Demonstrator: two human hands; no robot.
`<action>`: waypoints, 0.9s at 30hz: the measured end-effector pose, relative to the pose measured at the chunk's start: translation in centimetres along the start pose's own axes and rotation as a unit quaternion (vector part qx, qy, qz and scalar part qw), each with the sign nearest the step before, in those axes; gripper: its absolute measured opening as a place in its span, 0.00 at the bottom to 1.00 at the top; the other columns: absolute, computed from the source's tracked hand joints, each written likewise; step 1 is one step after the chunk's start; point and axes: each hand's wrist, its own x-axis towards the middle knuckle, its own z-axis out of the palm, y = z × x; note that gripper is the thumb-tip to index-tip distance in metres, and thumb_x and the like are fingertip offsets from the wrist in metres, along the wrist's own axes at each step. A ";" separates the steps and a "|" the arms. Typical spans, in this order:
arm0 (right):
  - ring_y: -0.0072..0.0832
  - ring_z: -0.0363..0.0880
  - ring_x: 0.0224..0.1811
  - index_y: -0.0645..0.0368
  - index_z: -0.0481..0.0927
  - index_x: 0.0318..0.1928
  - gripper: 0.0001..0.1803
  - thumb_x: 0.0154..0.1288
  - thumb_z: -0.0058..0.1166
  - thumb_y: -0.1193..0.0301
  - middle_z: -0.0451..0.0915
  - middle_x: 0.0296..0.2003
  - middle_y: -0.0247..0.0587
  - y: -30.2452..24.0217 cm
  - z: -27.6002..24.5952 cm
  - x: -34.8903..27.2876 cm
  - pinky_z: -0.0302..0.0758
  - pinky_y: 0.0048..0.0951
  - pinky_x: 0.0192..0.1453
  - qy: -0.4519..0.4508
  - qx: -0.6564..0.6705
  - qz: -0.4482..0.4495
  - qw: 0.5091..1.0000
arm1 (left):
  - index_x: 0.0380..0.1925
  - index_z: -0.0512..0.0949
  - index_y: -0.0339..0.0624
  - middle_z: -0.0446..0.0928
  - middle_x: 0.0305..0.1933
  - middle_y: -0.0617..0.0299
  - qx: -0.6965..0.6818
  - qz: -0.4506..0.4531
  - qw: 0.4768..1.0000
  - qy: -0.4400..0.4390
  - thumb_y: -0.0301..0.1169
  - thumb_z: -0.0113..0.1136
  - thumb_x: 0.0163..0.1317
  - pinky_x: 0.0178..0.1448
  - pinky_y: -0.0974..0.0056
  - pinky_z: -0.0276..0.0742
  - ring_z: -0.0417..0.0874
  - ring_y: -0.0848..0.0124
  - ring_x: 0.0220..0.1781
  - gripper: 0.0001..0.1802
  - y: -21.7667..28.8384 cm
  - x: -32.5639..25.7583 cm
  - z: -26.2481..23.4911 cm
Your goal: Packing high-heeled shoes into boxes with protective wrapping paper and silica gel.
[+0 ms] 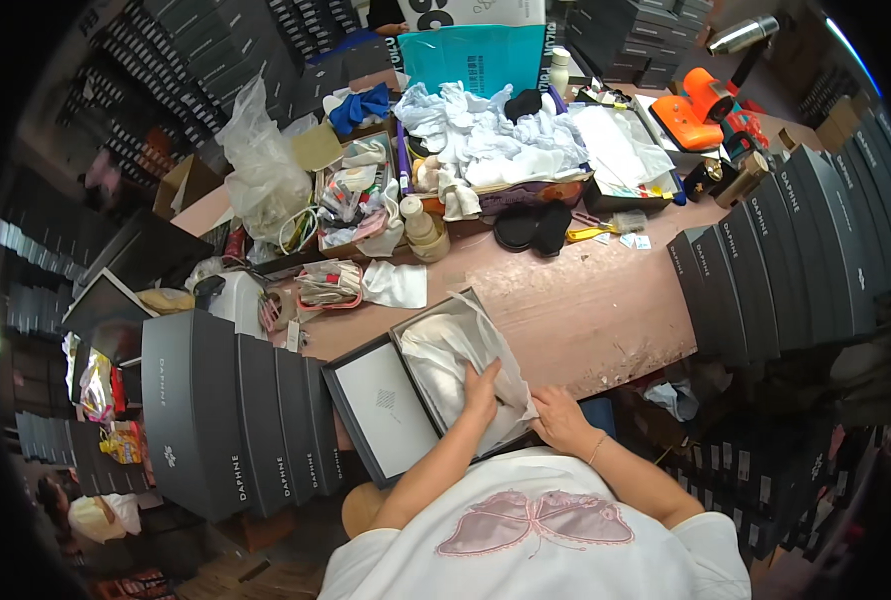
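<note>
1. Pinching the paper along the box's right side, the right hand presumably leaves the opening accessible.
2. The left hand reaches inside; its grip cannot be determined.
3. Box sits at the tabletop's near edge, lid left, likely for easy reach.

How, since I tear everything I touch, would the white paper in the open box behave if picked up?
The white paper is probably floppy: it bends and creases along the open box. It looks thin, so likely light for its size. It might also crumple or tear if tugged, since wrinkles show across it.
</note>
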 end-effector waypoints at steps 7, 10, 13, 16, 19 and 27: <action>0.54 0.74 0.52 0.61 0.76 0.54 0.20 0.62 0.50 0.67 0.74 0.54 0.59 4.5 -3.8 0.8 0.71 0.44 0.57 0.047 0.159 0.073 0.984 | 0.67 0.56 0.33 0.66 0.65 0.50 0.189 0.155 0.968 -0.059 0.23 0.51 0.66 0.66 0.61 0.66 0.70 0.62 0.65 0.30 3.2 -3.0 -1.1; 0.53 0.66 0.62 0.60 0.72 0.60 0.26 0.63 0.53 0.62 0.70 0.58 0.60 3.7 -3.0 4.2 0.62 0.48 0.65 0.199 0.103 0.097 0.970 | 0.61 0.64 0.33 0.67 0.62 0.45 0.320 0.316 0.888 0.095 0.24 0.54 0.62 0.62 0.59 0.69 0.71 0.57 0.63 0.26 6.8 -8.4 -6.9; 0.48 0.49 0.74 0.60 0.69 0.62 0.33 0.63 0.53 0.53 0.66 0.64 0.55 -0.8 1.6 7.0 0.44 0.58 0.73 0.144 -0.104 -0.035 0.984 | 0.53 0.70 0.33 0.75 0.50 0.44 0.532 0.122 0.832 0.099 0.26 0.57 0.59 0.54 0.56 0.73 0.77 0.52 0.53 0.21 5.1 -9.8 -12.0; 0.46 0.51 0.73 0.56 0.70 0.63 0.32 0.63 0.54 0.54 0.66 0.65 0.48 -2.4 5.8 7.3 0.45 0.60 0.72 0.015 -0.195 -0.111 0.974 | 0.44 0.73 0.32 0.78 0.39 0.42 0.635 0.106 0.762 0.076 0.32 0.58 0.58 0.47 0.47 0.75 0.79 0.44 0.43 0.17 1.5 -9.3 -14.8; 0.45 0.51 0.74 0.56 0.71 0.62 0.31 0.64 0.52 0.52 0.67 0.65 0.45 -1.7 5.3 6.2 0.44 0.60 0.73 -0.009 -0.159 -0.098 0.982 | 0.34 0.74 0.31 0.77 0.34 0.39 0.640 0.189 0.743 0.053 0.30 0.57 0.59 0.42 0.49 0.75 0.77 0.39 0.37 0.11 4.7 -10.5 -13.2; 0.36 0.59 0.70 0.64 0.68 0.62 0.30 0.73 0.42 0.52 0.66 0.64 0.49 0.5 -3.7 4.0 0.56 0.35 0.72 0.118 0.482 0.025 0.868 | 0.47 0.77 0.34 0.75 0.35 0.69 0.131 0.006 0.968 -0.216 0.29 0.51 0.68 0.31 0.76 0.63 0.68 0.84 0.30 0.13 15.0 -20.3 -3.8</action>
